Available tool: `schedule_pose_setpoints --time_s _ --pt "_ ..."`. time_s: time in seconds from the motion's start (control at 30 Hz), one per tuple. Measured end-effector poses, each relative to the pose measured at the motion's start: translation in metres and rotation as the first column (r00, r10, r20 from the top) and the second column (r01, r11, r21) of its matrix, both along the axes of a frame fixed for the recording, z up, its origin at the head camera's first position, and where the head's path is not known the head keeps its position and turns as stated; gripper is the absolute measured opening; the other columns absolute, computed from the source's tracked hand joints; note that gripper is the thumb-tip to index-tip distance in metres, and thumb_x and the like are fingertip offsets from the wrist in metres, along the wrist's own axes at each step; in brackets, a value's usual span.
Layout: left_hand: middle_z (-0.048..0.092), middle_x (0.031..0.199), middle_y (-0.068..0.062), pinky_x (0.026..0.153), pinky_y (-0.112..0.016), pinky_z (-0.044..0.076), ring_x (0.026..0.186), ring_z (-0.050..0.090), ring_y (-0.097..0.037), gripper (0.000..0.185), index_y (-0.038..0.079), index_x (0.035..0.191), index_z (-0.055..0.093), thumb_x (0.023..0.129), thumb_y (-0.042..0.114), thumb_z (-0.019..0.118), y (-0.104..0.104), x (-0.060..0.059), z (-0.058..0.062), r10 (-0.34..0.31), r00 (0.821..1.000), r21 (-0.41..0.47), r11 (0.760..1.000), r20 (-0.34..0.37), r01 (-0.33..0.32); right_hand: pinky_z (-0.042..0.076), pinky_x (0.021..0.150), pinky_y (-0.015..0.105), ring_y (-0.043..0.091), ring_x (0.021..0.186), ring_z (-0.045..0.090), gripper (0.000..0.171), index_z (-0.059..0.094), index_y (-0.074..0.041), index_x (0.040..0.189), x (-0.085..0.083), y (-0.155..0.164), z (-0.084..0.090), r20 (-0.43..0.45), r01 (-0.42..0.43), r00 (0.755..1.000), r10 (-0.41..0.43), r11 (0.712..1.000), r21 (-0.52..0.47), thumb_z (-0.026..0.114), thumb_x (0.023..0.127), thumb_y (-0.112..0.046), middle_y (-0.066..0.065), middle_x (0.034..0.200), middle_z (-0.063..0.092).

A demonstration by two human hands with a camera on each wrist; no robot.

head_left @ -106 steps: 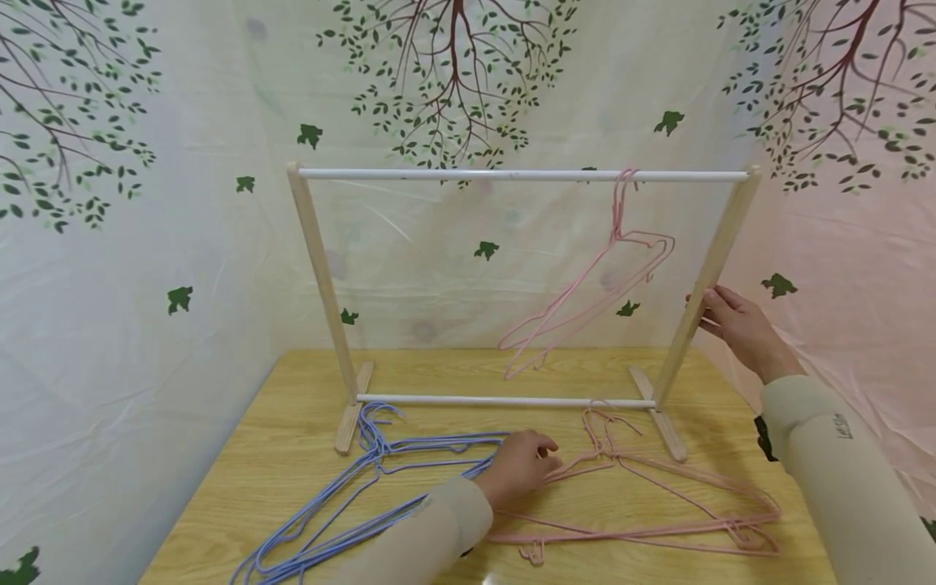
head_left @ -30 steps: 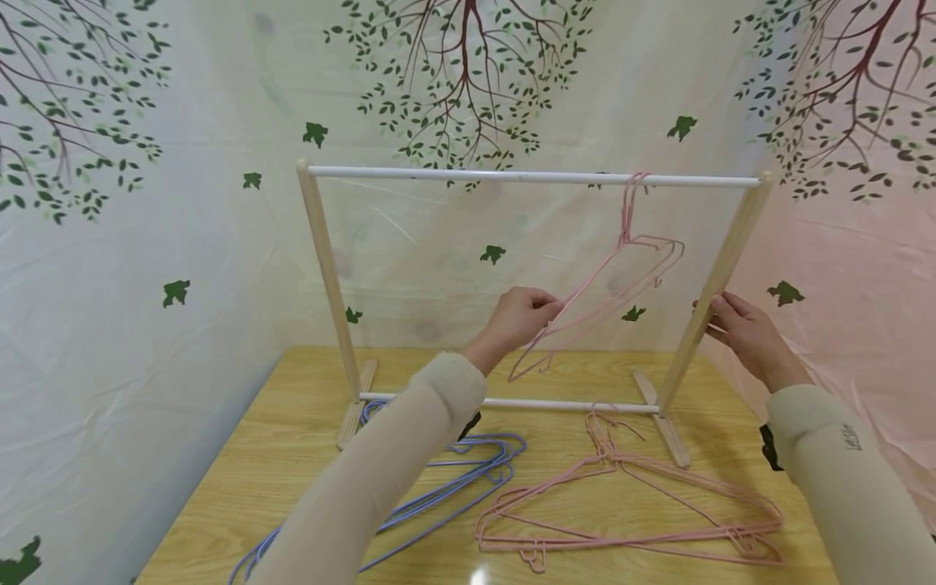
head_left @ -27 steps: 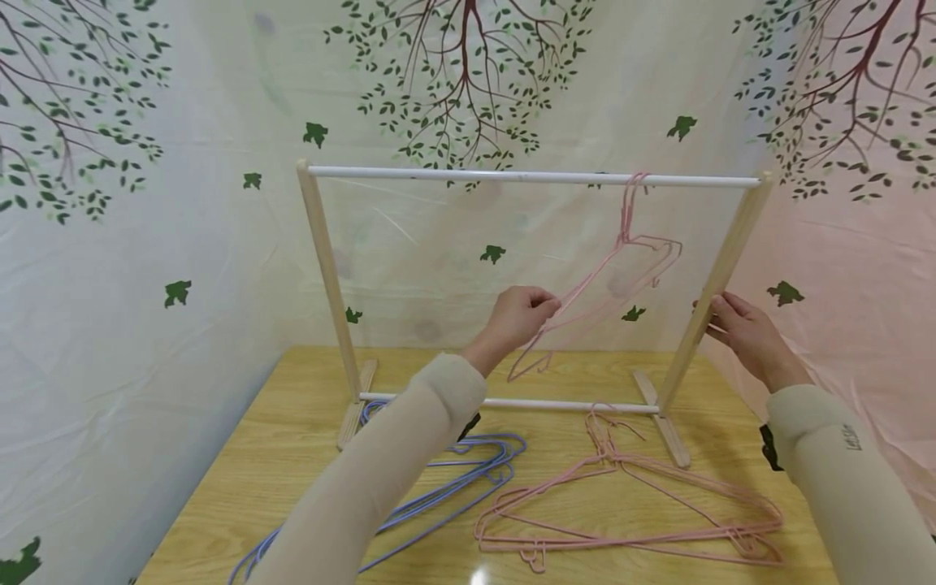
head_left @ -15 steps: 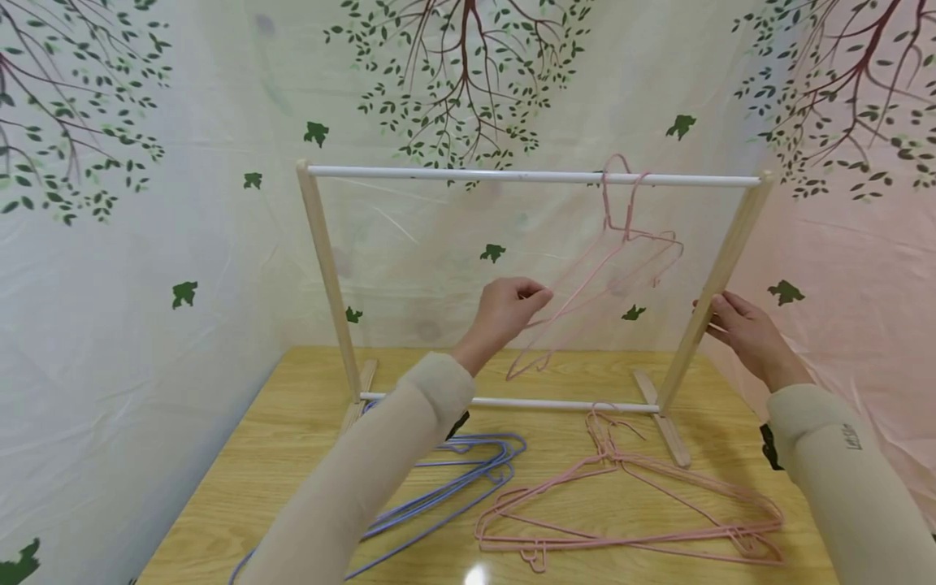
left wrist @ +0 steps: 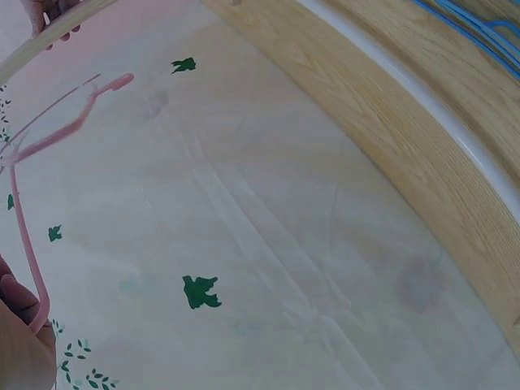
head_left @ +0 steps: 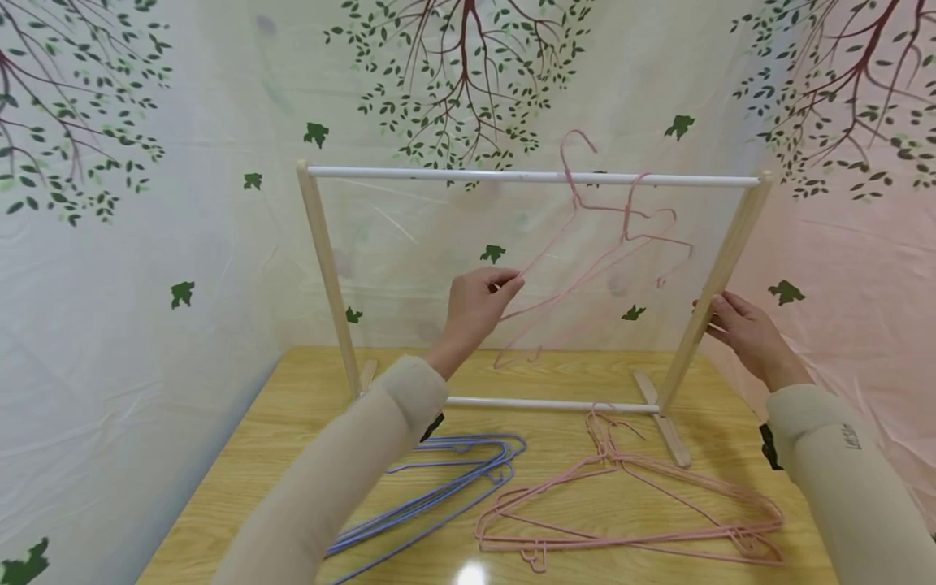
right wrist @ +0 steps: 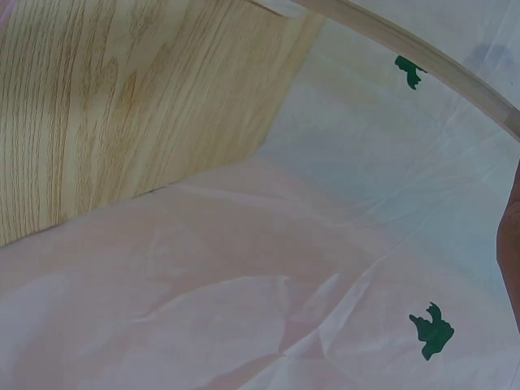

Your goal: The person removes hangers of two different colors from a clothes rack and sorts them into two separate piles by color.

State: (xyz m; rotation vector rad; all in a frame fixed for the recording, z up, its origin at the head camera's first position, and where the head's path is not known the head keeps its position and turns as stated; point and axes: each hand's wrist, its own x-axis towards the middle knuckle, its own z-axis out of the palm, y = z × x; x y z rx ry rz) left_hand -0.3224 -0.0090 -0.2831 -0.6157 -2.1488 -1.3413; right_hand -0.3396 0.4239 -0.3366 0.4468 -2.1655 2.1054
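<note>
Blue hangers (head_left: 439, 479): a flat bunch on the table (head_left: 278, 439), toward its front left, partly behind the left sleeve.
Rack (head_left: 526, 175): a wooden frame with white rails, standing across the back of the table; its feet rest on the tabletop.
Left hand (head_left: 475, 305): raised in front of the rack, near its middle, fingers and thumb pinched on the lower wire of a pink hanger.
Held pink hanger (head_left: 578, 203): lifted and tilted, its hook up above the top rail and clear of it; the wrist view shows the wire (left wrist: 24, 244) running into the fingers.
Hung pink hanger (head_left: 643, 236): its hook sits over the top rail toward the right end, just beside the held one; the two overlap.
Pink hangers on the table (head_left: 629, 504): a flat pile at the front right, just in front of the rack's lower rail.
Right hand (head_left: 738, 329): fingers curled round the rack's right post, about halfway up.
</note>
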Motion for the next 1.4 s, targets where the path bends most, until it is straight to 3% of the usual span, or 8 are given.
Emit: schedule_pose_setpoints --time_s 0.3,0.53,0.7,0.93,1.2,1.3,1.4 --pt "0.073 0.088 -0.008 0.062 -0.021 0.047 0.069 0.062 -0.016 0.015 0.003 0.102 0.078 0.091 0.013 0.074 -0.027 0.001 -0.01 0.006 0.989 0.06 0.998 -0.146 0.003 0.05 0.082 0.013 -0.002 0.102 0.062 0.059 0.022 0.003 0.151 0.002 -0.002 -0.001 -0.03 -0.005 1.0 0.004 1.0 -0.018 0.044 0.106 -0.026 -0.013 0.107 0.067" --pt "0.072 0.082 -0.006 0.059 -0.022 0.048 0.063 0.061 -0.015 0.013 0.003 0.098 0.079 0.089 0.011 0.075 -0.051 0.001 -0.024 0.048 0.96 0.05 0.998 -0.275 -0.035 0.05 0.08 0.012 -0.004 0.101 0.061 0.072 0.008 0.011 0.153 0.001 -0.002 0.001 -0.017 0.016 1.0 -0.015 1.0 0.018 0.044 0.105 -0.028 -0.014 0.108 0.065" --pt "0.072 0.079 -0.006 0.058 -0.021 0.046 0.062 0.059 -0.014 0.01 0.002 0.097 0.079 0.089 0.008 0.075 -0.068 0.002 -0.038 0.056 0.938 0.044 0.998 -0.341 -0.044 0.05 0.08 0.012 -0.005 0.1 0.061 0.071 0.007 0.011 0.154 -0.001 -0.001 0.001 -0.014 0.02 1.0 -0.02 1.0 0.019 0.044 0.106 -0.028 -0.015 0.107 0.065" --pt "0.07 0.081 -0.005 0.054 -0.015 0.044 0.06 0.057 -0.012 0.009 0.002 0.096 0.079 0.088 0.005 0.076 -0.088 0.005 -0.056 0.025 0.934 0.082 0.997 -0.357 0.004 0.05 0.081 0.012 -0.004 0.101 0.061 0.072 0.008 0.01 0.154 0.0 -0.002 0.002 -0.016 0.016 1.0 -0.015 1.0 0.015 0.044 0.105 -0.029 -0.014 0.108 0.065" --pt "0.07 0.076 -0.011 0.053 -0.009 0.039 0.057 0.055 -0.016 0.008 -0.004 0.089 0.077 0.082 -0.006 0.077 -0.103 0.012 -0.068 0.071 0.931 0.117 0.993 -0.358 -0.031 0.05 0.081 0.012 -0.003 0.102 0.061 0.073 0.01 0.01 0.154 0.001 -0.004 0.003 -0.015 0.012 1.0 -0.011 1.0 0.014 0.046 0.104 -0.03 -0.013 0.108 0.065" --pt "0.069 0.075 -0.014 0.053 -0.009 0.038 0.057 0.054 -0.017 0.007 -0.006 0.087 0.075 0.081 -0.008 0.077 -0.108 0.017 -0.071 0.106 0.938 0.122 0.99 -0.331 -0.068 0.05 0.081 0.013 -0.002 0.103 0.06 0.069 0.016 0.006 0.153 0.001 -0.004 0.003 -0.017 0.01 1.0 -0.01 1.0 0.011 0.047 0.104 -0.031 -0.013 0.109 0.065" --pt "0.068 0.075 -0.013 0.053 -0.01 0.04 0.059 0.055 -0.013 0.005 -0.003 0.087 0.076 0.083 -0.005 0.076 -0.115 0.024 -0.074 0.118 0.961 0.133 0.987 -0.25 -0.087 0.05 0.082 0.013 -0.002 0.103 0.061 0.067 0.018 0.004 0.153 0.002 -0.004 0.003 -0.016 0.011 1.0 -0.011 1.0 0.013 0.047 0.104 -0.031 -0.013 0.109 0.065"
